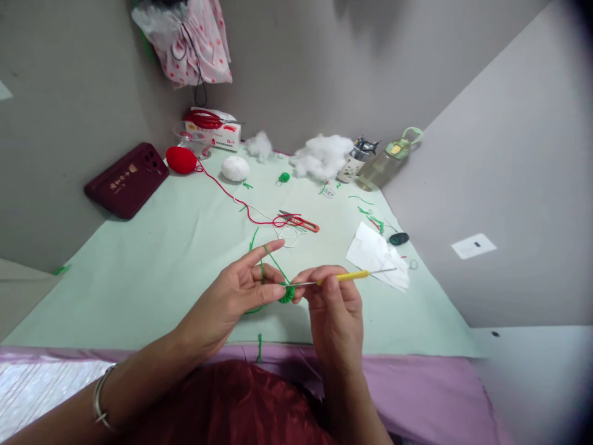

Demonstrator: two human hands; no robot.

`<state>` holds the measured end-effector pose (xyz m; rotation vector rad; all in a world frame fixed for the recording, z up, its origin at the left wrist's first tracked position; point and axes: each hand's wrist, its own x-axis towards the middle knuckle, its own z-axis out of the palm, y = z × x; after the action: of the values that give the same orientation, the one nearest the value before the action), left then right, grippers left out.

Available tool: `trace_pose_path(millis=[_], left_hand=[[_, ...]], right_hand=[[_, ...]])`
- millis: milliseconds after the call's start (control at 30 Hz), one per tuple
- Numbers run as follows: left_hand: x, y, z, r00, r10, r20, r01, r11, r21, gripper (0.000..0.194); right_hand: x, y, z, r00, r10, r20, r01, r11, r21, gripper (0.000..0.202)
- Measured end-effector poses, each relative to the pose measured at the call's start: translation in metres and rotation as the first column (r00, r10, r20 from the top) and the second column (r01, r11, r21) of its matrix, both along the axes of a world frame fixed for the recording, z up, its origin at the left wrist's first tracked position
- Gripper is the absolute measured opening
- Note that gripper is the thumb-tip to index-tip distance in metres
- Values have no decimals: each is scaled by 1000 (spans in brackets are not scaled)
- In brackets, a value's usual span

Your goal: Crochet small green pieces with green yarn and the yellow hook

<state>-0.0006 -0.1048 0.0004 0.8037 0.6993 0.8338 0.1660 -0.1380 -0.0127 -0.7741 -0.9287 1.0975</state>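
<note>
A small round piece of green crochet (286, 293) is pinched between the thumb and fingers of my left hand (236, 287). Green yarn (277, 264) runs from it up over my raised left index finger. My right hand (334, 303) grips a crochet hook (345, 277) by its yellow handle. The hook's metal shaft points left, and its tip meets the green crochet. Where exactly the tip enters the stitches is too small to make out.
Beyond my hands lie orange-handled thread snips (306, 223), a red yarn ball (181, 160) and a white yarn ball (235, 168). White stuffing (324, 156), a pen cup (352, 167) and a bottle (385, 162) stand at the back. White paper (376, 256) lies right; a dark red phone (127, 179) leans left.
</note>
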Motion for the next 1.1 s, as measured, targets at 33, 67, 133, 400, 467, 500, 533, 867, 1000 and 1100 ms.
trace_pose_path(millis=[33,67,133,400,467,500,533,867,1000,1100], left_hand=[[0,0,0,1000,3,-3,-3,1000,4,72],[-1,-1,1,1000,7,-9,-7,1000,8,71],[-1,-1,1,999,15,-29,-14,999,30,71],[-1,-3,6,933,217,-289,-121,941,315,67],[-2,-5,9,916,243,-319,-123,927,353,63],[-2,-6,10,909,254,-329,-126,922,365,62],[-2,-7,11,902,267,-339,-130,917,376,61],[8,-13,3,989,119,-92,-116,992,44,74],[6,-7,2,995,47,89,-31,984,-175,64],[1,-4,9,992,91,82,-79,988,-136,64]], right_hand=[[2,-1,1,999,-8,36,7,1000,16,20],[3,-3,1,997,-21,79,18,999,33,21],[6,-7,2,981,-57,187,44,996,75,21],[6,-16,0,829,-255,498,94,941,326,28],[5,-16,0,808,-289,513,100,926,364,30],[4,-16,0,799,-305,519,104,919,380,31],[4,-16,-1,789,-318,526,106,913,393,31],[4,-18,-29,386,-672,632,121,716,688,49],[0,-16,-19,576,-569,587,198,794,575,35],[-3,-14,-4,793,-424,437,276,890,364,23]])
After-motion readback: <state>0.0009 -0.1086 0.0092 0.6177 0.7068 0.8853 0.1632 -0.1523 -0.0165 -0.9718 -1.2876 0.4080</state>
